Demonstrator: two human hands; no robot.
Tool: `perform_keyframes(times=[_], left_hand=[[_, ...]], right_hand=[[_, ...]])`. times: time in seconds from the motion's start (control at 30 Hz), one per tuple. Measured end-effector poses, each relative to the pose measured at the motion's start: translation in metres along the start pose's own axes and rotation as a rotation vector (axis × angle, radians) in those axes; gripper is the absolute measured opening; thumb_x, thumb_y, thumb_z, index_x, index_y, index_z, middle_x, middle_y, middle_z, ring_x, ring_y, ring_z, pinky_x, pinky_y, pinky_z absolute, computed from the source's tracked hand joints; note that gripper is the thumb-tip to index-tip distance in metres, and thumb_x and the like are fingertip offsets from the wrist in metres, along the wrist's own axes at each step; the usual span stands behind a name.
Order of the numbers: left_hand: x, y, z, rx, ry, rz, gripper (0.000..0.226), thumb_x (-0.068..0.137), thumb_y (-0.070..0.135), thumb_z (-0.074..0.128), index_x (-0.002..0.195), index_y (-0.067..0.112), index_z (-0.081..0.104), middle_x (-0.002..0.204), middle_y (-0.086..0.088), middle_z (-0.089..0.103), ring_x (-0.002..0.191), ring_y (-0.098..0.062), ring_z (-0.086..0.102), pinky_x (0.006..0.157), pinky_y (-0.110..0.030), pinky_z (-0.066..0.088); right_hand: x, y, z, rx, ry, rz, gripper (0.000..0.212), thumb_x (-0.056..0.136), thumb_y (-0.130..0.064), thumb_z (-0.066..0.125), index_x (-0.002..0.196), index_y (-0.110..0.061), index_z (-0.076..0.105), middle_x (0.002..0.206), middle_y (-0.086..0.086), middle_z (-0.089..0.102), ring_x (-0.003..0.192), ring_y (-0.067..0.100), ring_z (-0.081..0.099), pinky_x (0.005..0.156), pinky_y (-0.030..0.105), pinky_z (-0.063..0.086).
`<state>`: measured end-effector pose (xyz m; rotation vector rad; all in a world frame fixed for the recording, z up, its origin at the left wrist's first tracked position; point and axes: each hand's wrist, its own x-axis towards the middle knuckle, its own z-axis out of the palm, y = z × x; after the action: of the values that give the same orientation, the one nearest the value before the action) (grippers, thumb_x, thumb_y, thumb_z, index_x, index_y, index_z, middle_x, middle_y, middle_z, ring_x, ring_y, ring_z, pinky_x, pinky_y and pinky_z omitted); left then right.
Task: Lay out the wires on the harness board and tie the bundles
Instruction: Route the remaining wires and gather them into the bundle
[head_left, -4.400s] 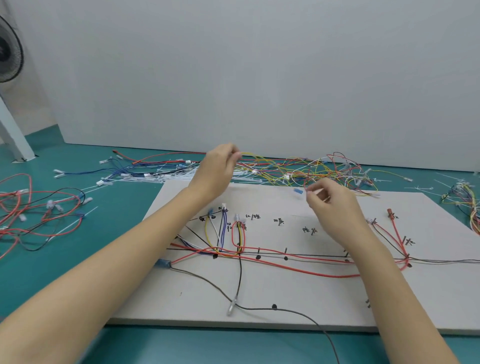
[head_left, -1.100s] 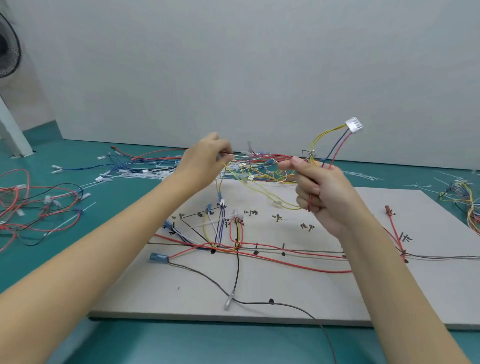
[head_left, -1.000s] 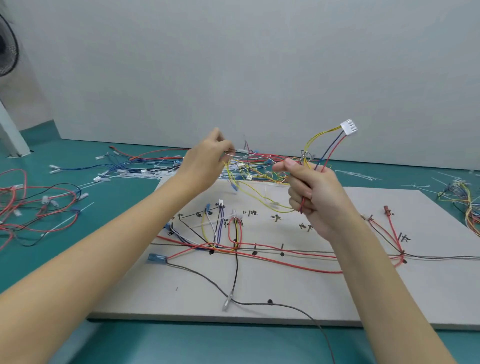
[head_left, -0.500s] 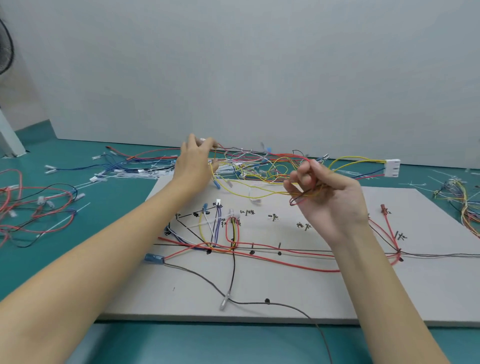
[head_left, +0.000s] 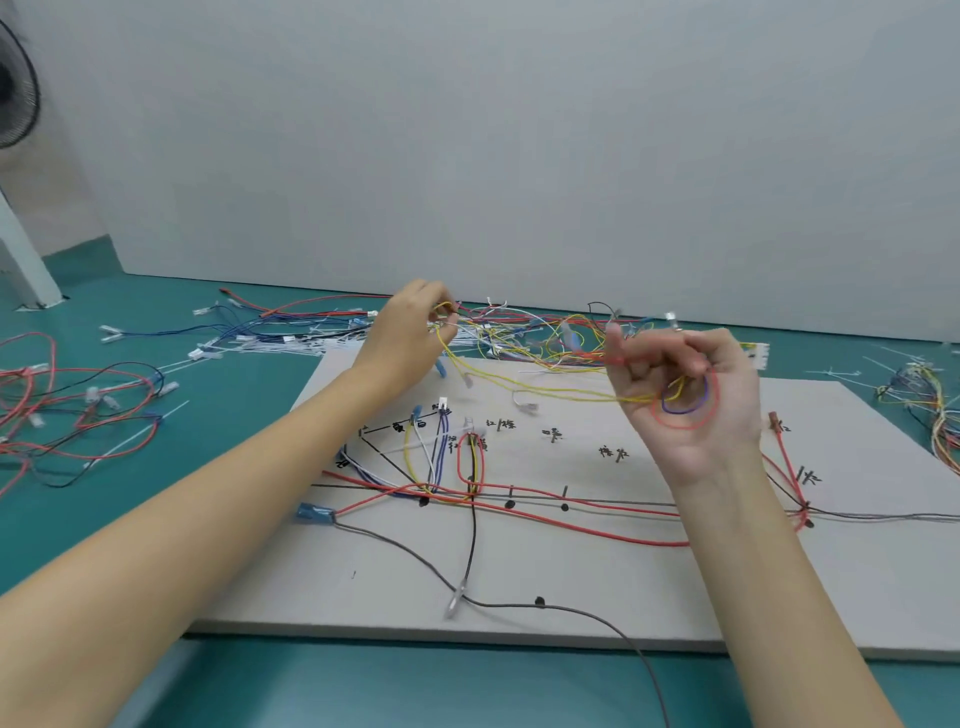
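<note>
a loop of yellow, red and blue wires (head_left: 684, 402) is held in the curled fingers of the right hand (head_left: 691, 400), raised palm-up above the harness board (head_left: 597, 582). the yellow strands are stretched leftward to the left hand (head_left: 408, 338), where they are pinched at the fingertips (just over the board's far edge). routed red, grey, yellow and blue wires (head_left: 470, 496) are seen lying on the board, and a loose tangle of wires (head_left: 524, 332) is piled just behind it.

left hand (head_left: 410, 338): raised, fingertips pinched | right hand (head_left: 685, 400): palm up, fingers curled
</note>
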<state>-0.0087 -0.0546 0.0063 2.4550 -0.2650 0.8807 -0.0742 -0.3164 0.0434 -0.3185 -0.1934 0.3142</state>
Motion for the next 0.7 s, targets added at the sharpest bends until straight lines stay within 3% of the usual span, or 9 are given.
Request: perform_keyframes(times=[0.07,0.1,0.17,0.23,0.37,0.43,0.53,0.6,0.7], left_hand=[[-0.001,0.007,0.001,-0.126,0.012,-0.017,0.005,0.088,0.004,0.060,0.092,0.004,0.064,0.092,-0.010,0.065,0.088,-0.025,0.061,0.077,-0.035,0.048],[-0.003,0.011,0.001,-0.163,0.004,-0.015,0.006,0.087,0.003,0.062,0.091,0.004,0.066,0.091,-0.010,0.066,0.086,-0.025,0.063,0.076,-0.033,0.049],[-0.006,0.020,0.002,-0.202,-0.015,0.001,0.006,0.085,0.002,0.066,0.090,0.004,0.069,0.088,-0.006,0.067,0.083,-0.023,0.065,0.073,-0.022,0.049],[-0.011,0.028,0.002,-0.254,-0.016,0.014,0.007,0.082,0.001,0.069,0.088,0.004,0.072,0.084,-0.004,0.066,0.080,-0.021,0.067,0.071,-0.016,0.049],[-0.015,0.048,0.001,-0.381,0.001,0.014,0.012,0.080,-0.004,0.069,0.088,0.003,0.074,0.086,-0.007,0.064,0.077,-0.018,0.066,0.073,-0.023,0.052],[-0.015,0.057,0.000,-0.415,-0.016,0.003,0.013,0.079,-0.004,0.070,0.088,0.005,0.074,0.086,-0.001,0.062,0.075,-0.012,0.062,0.070,-0.018,0.048],[-0.017,0.067,0.000,-0.484,-0.076,-0.041,0.016,0.082,-0.002,0.067,0.087,0.012,0.070,0.082,0.007,0.062,0.061,-0.005,0.052,0.061,-0.015,0.041],[-0.018,0.071,0.001,-0.519,-0.096,-0.073,0.018,0.084,0.001,0.065,0.088,0.018,0.066,0.069,0.019,0.061,0.053,-0.007,0.044,0.054,-0.013,0.036],[-0.018,0.075,0.002,-0.519,-0.139,-0.095,0.025,0.084,0.000,0.064,0.104,0.014,0.068,0.059,0.015,0.054,0.054,-0.016,0.038,0.050,-0.020,0.035]], right_hand=[[0.003,0.003,0.001,-0.165,0.132,0.065,0.029,0.081,-0.007,0.043,0.058,-0.017,0.030,0.050,-0.003,0.037,0.031,0.008,0.033,0.038,0.018,0.040],[0.005,0.006,0.001,-0.380,0.207,0.046,0.030,0.087,-0.009,0.044,0.060,-0.018,0.032,0.053,-0.001,0.038,0.029,0.007,0.026,0.032,0.016,0.030],[0.007,0.012,0.000,-0.781,0.293,-0.023,0.025,0.090,-0.013,0.053,0.069,-0.017,0.041,0.064,0.002,0.046,0.030,0.006,0.020,0.030,0.017,0.022],[0.005,0.020,-0.001,-0.981,0.292,0.010,0.017,0.085,-0.016,0.067,0.086,-0.016,0.050,0.081,0.006,0.061,0.031,0.006,0.021,0.031,0.016,0.024],[0.004,0.041,-0.002,-1.250,0.149,0.170,0.042,0.077,-0.024,0.078,0.115,-0.018,0.060,0.093,-0.003,0.070,0.032,0.007,0.027,0.032,0.018,0.033],[0.005,0.053,-0.001,-1.327,0.102,0.189,0.039,0.077,-0.030,0.078,0.111,-0.018,0.064,0.095,0.001,0.073,0.034,0.007,0.029,0.034,0.019,0.034],[0.007,0.063,0.002,-1.343,0.059,0.172,0.022,0.078,-0.036,0.077,0.085,-0.017,0.071,0.087,0.010,0.075,0.037,0.009,0.025,0.036,0.019,0.028],[0.007,0.066,0.004,-1.324,0.045,0.142,0.021,0.078,-0.036,0.077,0.071,-0.018,0.070,0.089,0.016,0.073,0.035,0.007,0.027,0.035,0.019,0.026],[0.002,0.067,0.006,-1.284,0.018,0.198,0.023,0.077,-0.045,0.075,0.067,-0.026,0.068,0.087,0.005,0.071,0.033,0.007,0.031,0.034,0.019,0.031]])
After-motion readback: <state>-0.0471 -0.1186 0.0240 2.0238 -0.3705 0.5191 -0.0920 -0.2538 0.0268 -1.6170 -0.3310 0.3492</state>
